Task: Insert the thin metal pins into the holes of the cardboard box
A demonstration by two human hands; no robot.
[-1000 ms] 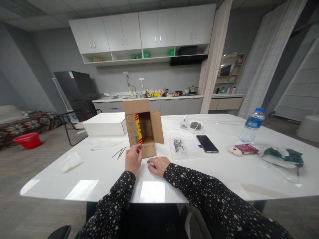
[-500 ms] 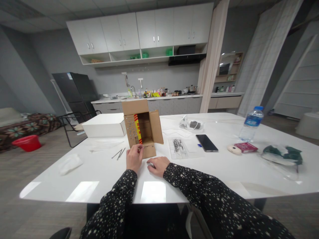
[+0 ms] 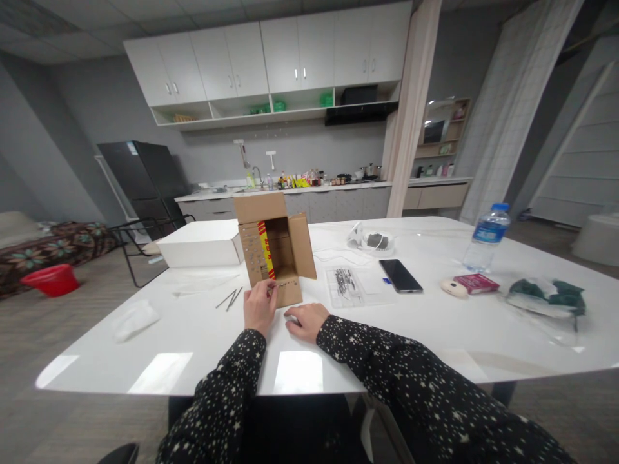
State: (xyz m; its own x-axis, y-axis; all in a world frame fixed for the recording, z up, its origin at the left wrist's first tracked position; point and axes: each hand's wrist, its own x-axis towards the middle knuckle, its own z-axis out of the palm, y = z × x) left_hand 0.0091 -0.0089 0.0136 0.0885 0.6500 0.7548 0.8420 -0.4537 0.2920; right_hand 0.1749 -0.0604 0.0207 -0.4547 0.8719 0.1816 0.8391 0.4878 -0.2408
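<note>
An open cardboard box (image 3: 300,248) stands on its side on the white table, its opening towards me and its flaps spread. Small shiny pieces dot its left side and lie along the lower flap (image 3: 288,295). My left hand (image 3: 260,307) is at the left end of that flap, thumb and fingers pinched together; what they hold is too small to make out. My right hand (image 3: 308,322) rests on the table just right of it, thumb and forefinger apart, holding nothing. A clear plastic case (image 3: 344,287) with many small metal pieces lies beyond my right hand.
Left of the box are thin metal rods (image 3: 232,298), a white box (image 3: 200,248) and a crumpled white wrapper (image 3: 136,320). Rightward lie a phone (image 3: 400,276), a maroon packet (image 3: 476,283), a water bottle (image 3: 487,238) and a dark green bundle (image 3: 546,298).
The view has shifted very slightly. Both hands stay in nearly the same places, my left at the flap and my right on the table.
</note>
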